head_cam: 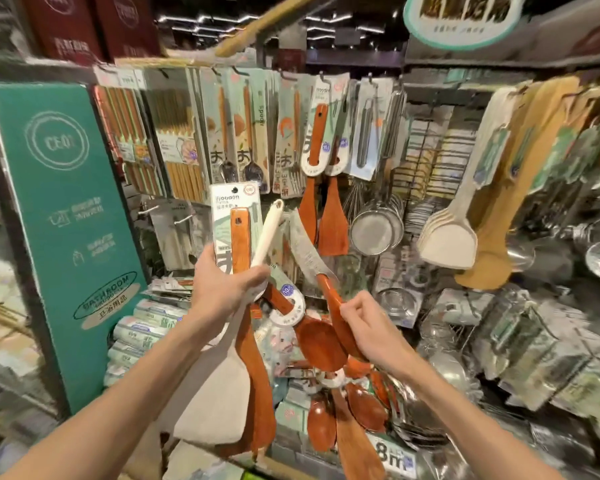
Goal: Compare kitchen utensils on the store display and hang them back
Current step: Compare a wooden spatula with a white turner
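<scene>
Gripping white spatula (215, 403) + wood spatula (260, 393) together w/ L hand (222, 284), at handles, blades below fist. Clasping spoon (328, 296) handle w/ R hand (371, 327), just right of L. Prob. light, stiff, slick lacquer: best taken mid-handle. Hooks (182, 220) beyond, above L hand.

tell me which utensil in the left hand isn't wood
The white spatula, pale in handle and blade. The other in the left hand is a brown wooden spatula on a printed card.
</scene>
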